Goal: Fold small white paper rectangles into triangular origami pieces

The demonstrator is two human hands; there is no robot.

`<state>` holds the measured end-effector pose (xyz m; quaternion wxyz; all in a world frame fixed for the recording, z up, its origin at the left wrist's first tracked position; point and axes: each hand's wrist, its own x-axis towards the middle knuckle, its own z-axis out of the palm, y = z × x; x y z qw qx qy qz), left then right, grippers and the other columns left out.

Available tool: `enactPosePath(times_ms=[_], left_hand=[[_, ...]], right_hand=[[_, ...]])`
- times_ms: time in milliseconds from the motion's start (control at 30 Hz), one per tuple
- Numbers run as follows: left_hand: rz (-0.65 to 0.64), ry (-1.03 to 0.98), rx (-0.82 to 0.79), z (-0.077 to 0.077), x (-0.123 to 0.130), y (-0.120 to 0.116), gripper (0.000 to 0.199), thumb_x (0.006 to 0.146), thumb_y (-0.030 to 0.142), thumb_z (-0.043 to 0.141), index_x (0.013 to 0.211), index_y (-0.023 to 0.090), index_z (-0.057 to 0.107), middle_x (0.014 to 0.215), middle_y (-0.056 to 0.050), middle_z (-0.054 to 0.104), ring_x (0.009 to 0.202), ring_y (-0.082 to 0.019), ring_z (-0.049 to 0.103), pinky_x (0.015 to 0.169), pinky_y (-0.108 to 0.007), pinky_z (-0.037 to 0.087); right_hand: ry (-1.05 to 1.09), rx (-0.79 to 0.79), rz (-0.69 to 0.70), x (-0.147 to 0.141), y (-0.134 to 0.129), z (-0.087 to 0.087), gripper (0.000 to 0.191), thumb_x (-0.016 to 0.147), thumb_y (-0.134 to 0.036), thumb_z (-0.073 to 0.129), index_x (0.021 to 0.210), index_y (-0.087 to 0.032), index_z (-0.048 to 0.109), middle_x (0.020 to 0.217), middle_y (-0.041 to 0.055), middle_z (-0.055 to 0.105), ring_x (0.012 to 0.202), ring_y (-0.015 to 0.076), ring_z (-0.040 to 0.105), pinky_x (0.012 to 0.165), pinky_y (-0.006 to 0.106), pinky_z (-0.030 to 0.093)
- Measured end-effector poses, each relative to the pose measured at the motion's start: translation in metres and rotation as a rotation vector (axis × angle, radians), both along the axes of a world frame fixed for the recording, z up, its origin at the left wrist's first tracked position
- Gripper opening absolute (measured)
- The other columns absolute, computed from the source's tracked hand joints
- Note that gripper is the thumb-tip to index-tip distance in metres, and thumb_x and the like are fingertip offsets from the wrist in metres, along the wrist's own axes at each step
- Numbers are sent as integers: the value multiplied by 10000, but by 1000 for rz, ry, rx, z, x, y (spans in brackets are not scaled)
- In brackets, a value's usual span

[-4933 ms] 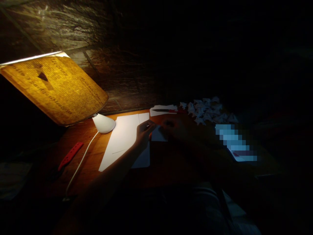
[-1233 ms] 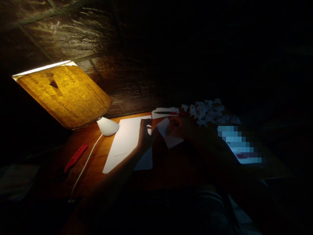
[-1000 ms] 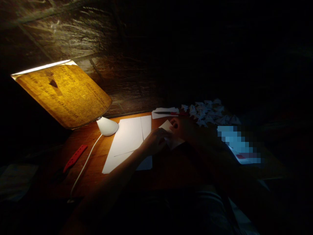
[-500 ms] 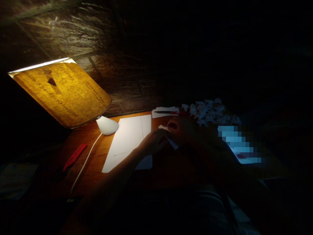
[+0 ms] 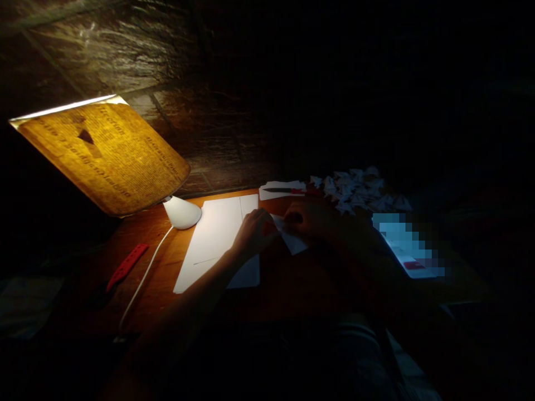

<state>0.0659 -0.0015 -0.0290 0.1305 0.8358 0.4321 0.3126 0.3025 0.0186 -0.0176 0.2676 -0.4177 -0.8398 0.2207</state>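
The fingers of the right hand look curled closed on the upper edge of a small white paper; those of the left hand bend in at its left tip, though shadow hides whether they pinch it. Biggest of all around them is the wooden table, then the lamp with its lettered shade. Next comes the stack of white sheets, partly covered by the left hand and forearm, then a heap of folded paper pieces toward the far right and a glowing device, its screen blocked out. Shorter paper slips lie behind the hands, a dark-bladed knife across them. Last is the small paper itself, just right of the stack. Good handling, I'd judge, means steadying it with one hand while the other presses any crease evenly (more lamplight on its edges would help).
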Motion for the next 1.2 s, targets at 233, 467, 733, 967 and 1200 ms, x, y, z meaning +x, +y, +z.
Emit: enactPosePath(times_ms=[233, 467, 733, 967, 1200], left_hand=[[39, 87, 16, -3, -2, 1, 442, 744, 291, 914, 1140, 217, 730, 1155, -119, 695, 1085, -340, 648, 947, -497, 525], [13, 205, 20, 2, -2, -1, 387, 830, 286, 854, 1193, 217, 738, 1199, -109, 700, 1108, -307, 684, 995, -502, 559], [39, 236, 15, 3, -1, -2, 348, 839, 324, 856, 1157, 225, 754, 1214, -101, 724, 1121, -304, 693, 1015, -506, 559], [35, 245, -1, 5, -2, -4, 283, 855, 300, 831, 1128, 246, 778, 1256, -96, 721, 1156, -311, 684, 1037, -526, 538], [19, 239, -18, 10, -2, -6, 362, 835, 287, 817, 1192, 269, 760, 1287, -77, 732, 1185, -321, 667, 1051, -535, 514]], right_hand=[[25, -9, 46, 1, 3, -4, 87, 801, -219, 808, 879, -189, 783, 955, 48, 734, 835, 181, 678, 729, 282, 456], [21, -16, 53, 1, 2, -4, 62, 835, -211, 795, 891, -185, 799, 983, 58, 753, 862, 180, 678, 745, 282, 458], [8, -16, 53, 0, 5, -7, 85, 840, -167, 761, 911, -190, 800, 997, 61, 758, 874, 189, 687, 760, 293, 474], [48, -34, 49, -1, 6, -12, 124, 816, -148, 762, 922, -191, 809, 983, 60, 752, 859, 182, 686, 748, 284, 480], [75, -44, 76, -1, 7, -13, 109, 819, -171, 783, 923, -187, 812, 994, 66, 746, 876, 188, 691, 766, 290, 494]])
